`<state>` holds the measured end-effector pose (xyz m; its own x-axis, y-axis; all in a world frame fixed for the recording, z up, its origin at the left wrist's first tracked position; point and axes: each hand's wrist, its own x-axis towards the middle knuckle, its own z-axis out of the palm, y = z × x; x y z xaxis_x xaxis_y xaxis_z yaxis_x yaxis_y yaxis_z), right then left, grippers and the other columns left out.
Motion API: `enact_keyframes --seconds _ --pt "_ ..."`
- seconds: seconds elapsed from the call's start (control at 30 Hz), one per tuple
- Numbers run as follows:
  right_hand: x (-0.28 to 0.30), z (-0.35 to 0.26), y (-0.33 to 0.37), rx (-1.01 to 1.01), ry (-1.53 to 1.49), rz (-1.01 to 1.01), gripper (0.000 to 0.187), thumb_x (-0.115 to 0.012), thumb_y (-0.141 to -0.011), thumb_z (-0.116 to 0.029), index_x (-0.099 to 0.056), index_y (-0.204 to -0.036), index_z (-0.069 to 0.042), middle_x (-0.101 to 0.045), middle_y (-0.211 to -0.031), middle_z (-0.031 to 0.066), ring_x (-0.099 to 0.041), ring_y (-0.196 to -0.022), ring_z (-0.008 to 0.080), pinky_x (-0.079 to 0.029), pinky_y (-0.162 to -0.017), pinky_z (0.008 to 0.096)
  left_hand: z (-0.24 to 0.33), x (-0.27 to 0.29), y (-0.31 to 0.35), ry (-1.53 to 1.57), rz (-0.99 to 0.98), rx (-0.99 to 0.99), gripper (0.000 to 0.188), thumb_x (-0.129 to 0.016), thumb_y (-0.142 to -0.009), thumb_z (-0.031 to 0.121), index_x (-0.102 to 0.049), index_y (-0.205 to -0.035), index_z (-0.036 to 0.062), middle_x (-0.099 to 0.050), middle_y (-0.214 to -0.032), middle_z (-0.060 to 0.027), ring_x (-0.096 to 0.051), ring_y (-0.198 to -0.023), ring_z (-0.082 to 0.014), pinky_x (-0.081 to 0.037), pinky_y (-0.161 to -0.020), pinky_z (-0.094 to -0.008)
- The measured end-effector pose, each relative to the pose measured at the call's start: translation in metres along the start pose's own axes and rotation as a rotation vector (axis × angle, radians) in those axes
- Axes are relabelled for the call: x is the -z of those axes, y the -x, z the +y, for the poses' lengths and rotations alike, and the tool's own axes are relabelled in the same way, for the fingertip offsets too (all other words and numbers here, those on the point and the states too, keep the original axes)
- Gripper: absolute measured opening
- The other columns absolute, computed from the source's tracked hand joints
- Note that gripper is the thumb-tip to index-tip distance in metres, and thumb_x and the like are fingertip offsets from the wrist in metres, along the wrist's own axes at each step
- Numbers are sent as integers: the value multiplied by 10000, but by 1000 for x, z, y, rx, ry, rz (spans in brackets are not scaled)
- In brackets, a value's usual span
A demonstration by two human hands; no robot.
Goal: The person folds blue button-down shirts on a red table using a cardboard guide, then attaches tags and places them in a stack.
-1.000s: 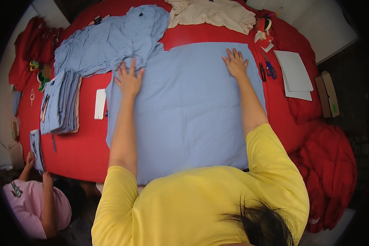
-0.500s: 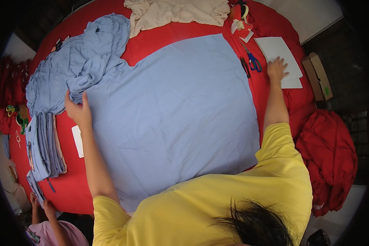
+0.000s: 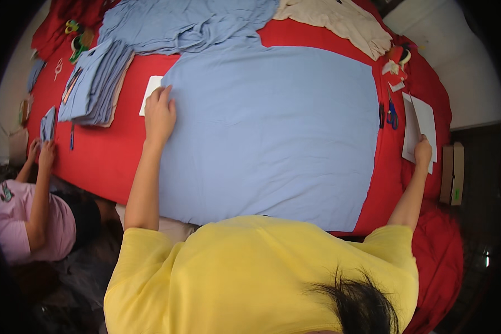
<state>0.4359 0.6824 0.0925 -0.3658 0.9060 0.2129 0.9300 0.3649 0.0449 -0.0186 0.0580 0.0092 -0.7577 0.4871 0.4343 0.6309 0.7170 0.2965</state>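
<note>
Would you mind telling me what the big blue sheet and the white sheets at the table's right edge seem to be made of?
Blue sheet: apparently soft matte woven or knit fabric; it lies limp with faint creases. White sheets: probably paper, flat with crisp straight edges.

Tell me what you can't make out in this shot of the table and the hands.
- Head view: near edge of the blue cloth, hidden by the yellow shirt.
- Right hand on the white paper: too small to tell whether it grips.
- Left hand covers part of a white card.
- Tools near the scissors: too small.
</note>
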Motion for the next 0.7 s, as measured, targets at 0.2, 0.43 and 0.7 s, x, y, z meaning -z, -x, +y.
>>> enact_keyframes --seconds 0.2,0.43,0.7 --pt "146 -191 146 618 -944 -274 272 -515 -939 -97 -577 -1159 52 -650 -1018 63 -569 -958 130 -446 -852 280 -19 52 98 -33 -138 432 308 -645 -867 225 -581 -1093 26 -598 -1067 -159 -568 -967 -315 -466 -800 -395" --pt "64 -429 197 1134 -855 -557 264 -572 -872 -180 -601 -1091 -36 -659 -953 185 -637 -896 301 -483 -791 387 -42 43 86 585 -125 712 207 -645 -838 83 -571 -1012 -2 -627 -846 -106 -597 -725 -185 -480 -687 -308" --pt "14 -502 208 1027 -539 -454 205 -562 -894 -142 -608 -1089 -98 -677 -998 159 -629 -938 355 -481 -786 424 -51 59 90 765 -225 666 322 -607 -822 -4 -553 -1140 -14 -606 -999 -104 -585 -889 -168 -475 -783 -273"
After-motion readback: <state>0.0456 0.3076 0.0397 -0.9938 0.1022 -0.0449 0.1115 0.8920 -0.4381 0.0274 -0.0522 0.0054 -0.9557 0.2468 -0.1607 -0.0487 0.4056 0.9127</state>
